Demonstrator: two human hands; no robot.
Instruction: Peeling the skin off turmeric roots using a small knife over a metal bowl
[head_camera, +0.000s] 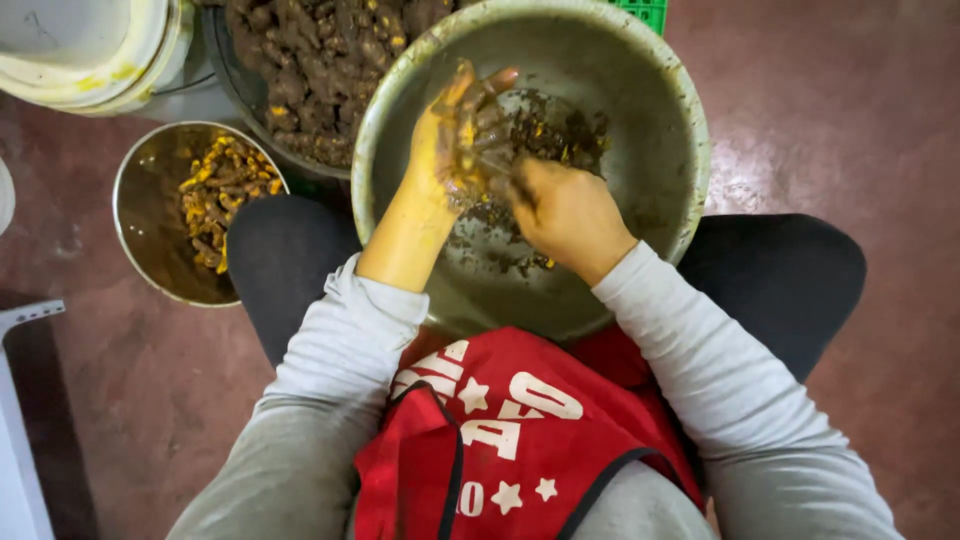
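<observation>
A person is sitting with a large metal basin (672, 130) between the knees. The left hand (452, 140), stained yellow, is gripping a muddy turmeric root (487, 122), its fingers curled around it. The right hand (566, 210) is clenching what seems to be a small blade, scraping just below those fingers. Peelings (560, 135) are gathering in the basin beyond the fingertips. Left of the left fingers, a small bowl (140, 215) is holding a modest heap of cleaned pieces, while a big tub of unpeeled roots (320, 60) is waiting above: judging by this, most work remains.
</observation>
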